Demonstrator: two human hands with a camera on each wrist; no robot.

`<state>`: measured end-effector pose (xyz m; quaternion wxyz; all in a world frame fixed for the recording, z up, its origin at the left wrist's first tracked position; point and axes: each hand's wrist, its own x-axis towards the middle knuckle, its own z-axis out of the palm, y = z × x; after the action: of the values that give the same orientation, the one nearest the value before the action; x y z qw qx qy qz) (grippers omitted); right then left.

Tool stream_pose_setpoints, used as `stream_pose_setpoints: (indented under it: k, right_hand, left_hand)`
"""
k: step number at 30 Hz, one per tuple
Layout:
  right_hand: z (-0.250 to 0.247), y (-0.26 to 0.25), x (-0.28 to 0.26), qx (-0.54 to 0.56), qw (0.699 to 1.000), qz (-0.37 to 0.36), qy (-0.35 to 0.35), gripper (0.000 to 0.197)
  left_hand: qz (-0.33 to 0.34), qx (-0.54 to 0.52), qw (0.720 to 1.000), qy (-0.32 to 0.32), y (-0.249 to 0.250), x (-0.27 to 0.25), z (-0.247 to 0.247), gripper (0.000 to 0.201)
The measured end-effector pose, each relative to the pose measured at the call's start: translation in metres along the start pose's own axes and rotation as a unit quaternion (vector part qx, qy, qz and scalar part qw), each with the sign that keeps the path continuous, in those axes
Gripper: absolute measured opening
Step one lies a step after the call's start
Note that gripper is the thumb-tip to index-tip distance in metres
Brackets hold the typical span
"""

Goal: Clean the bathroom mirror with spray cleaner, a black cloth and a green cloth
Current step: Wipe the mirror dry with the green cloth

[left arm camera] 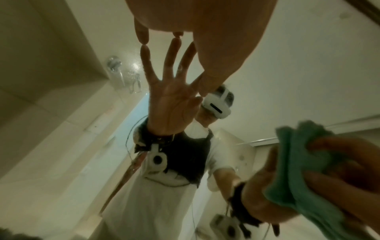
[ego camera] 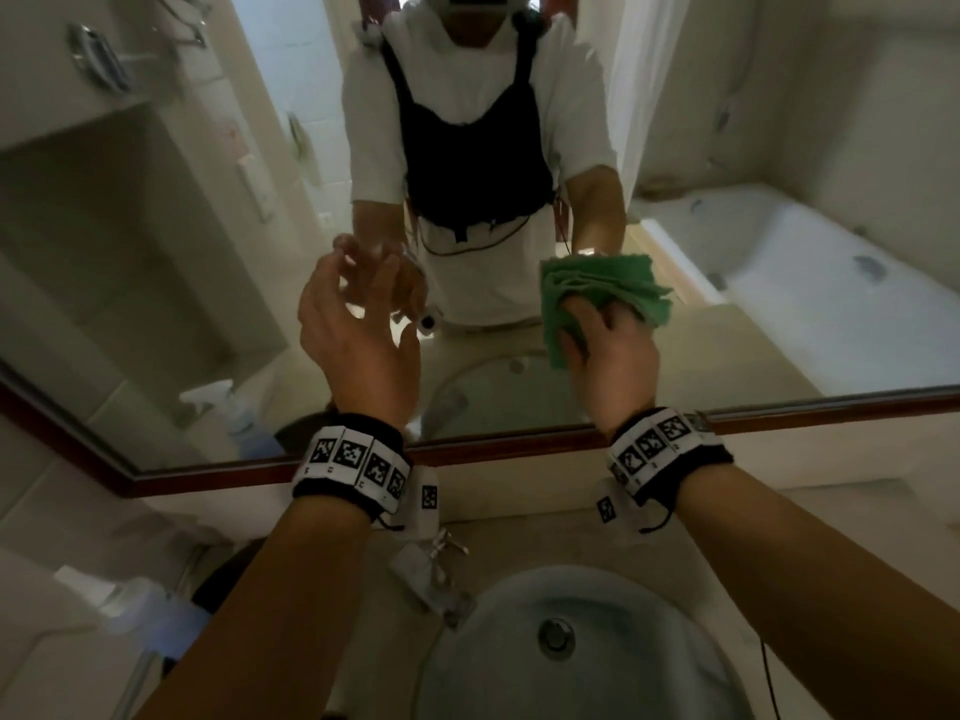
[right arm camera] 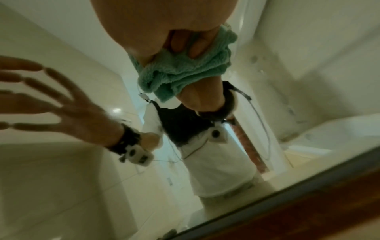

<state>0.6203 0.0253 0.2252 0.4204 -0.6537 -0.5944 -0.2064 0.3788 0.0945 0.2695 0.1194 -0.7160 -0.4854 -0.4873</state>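
Observation:
The mirror (ego camera: 156, 241) with its dark wooden frame (ego camera: 519, 448) fills the upper part of the head view. My right hand (ego camera: 602, 350) grips a bunched green cloth (ego camera: 608, 288) and holds it against the glass at right of centre. In the right wrist view the fingers (right arm camera: 179, 43) curl into the green cloth (right arm camera: 185, 71). My left hand (ego camera: 358, 304) is empty, its spread fingertips touching the glass to the left of the cloth. The left wrist view shows those fingertips (left arm camera: 144, 40) meeting their reflection. The spray bottle (ego camera: 130, 605) stands on the counter at lower left.
Below the mirror are a white basin (ego camera: 571, 641) and a chrome tap (ego camera: 436, 558). A dark shape (ego camera: 228, 574) on the counter is mostly hidden behind my left forearm. The glass reflects a person in a white shirt and a bathtub (ego camera: 779, 262).

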Motion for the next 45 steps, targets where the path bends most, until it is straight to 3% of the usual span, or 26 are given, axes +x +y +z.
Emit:
stream_pose_setpoints:
  k: [4, 7, 8, 11, 16, 21, 29, 36, 40, 45]
  right_hand:
    - [0.028, -0.065, 0.011, 0.014, 0.993, -0.113, -0.033, 0.037]
    - [0.045, -0.104, 0.017, -0.021, 0.985, -0.146, -0.087, 0.070]
    - [0.047, -0.111, 0.019, -0.018, 0.986, -0.139, -0.087, 0.073]
    - [0.044, -0.116, 0.022, 0.001, 0.990, -0.133, -0.037, 0.054]
    - [0.018, -0.108, 0.053, -0.006, 0.993, -0.119, 0.003, 0.053]
    - [-0.018, -0.086, 0.083, -0.028, 0.996, -0.082, -0.010, 0.065]
    - [-0.077, -0.004, 0.089, 0.025, 0.999, 0.030, 0.000, 0.064]
    - [-0.124, 0.102, 0.086, 0.116, 0.977, 0.164, 0.074, 0.066]
    - [-0.144, 0.141, 0.088, 0.126, 0.970, 0.187, 0.096, 0.069]
    - [-0.147, 0.134, 0.096, 0.051, 0.987, 0.138, 0.070, 0.064]
  left_hand:
    - [0.042, 0.031, 0.999, 0.008, -0.008, -0.002, 0.001, 0.076]
    - [0.046, 0.040, 0.998, -0.004, -0.015, -0.001, 0.000, 0.075]
    - [0.046, 0.042, 0.998, -0.012, -0.018, 0.000, -0.001, 0.077]
    - [0.049, 0.031, 0.998, -0.021, -0.022, 0.000, -0.003, 0.078]
    - [0.010, 0.013, 1.000, -0.011, -0.012, 0.002, -0.005, 0.074]
    - [-0.012, 0.007, 1.000, -0.019, 0.000, 0.009, -0.014, 0.071]
    - [-0.079, 0.033, 0.996, -0.038, 0.030, 0.014, -0.010, 0.071]
    - [-0.039, 0.021, 0.999, 0.004, 0.083, 0.031, -0.010, 0.070]
    - [-0.036, 0.025, 0.999, -0.006, 0.115, 0.039, -0.004, 0.077]
    - [-0.063, 0.031, 0.998, -0.005, 0.140, 0.043, 0.001, 0.080]
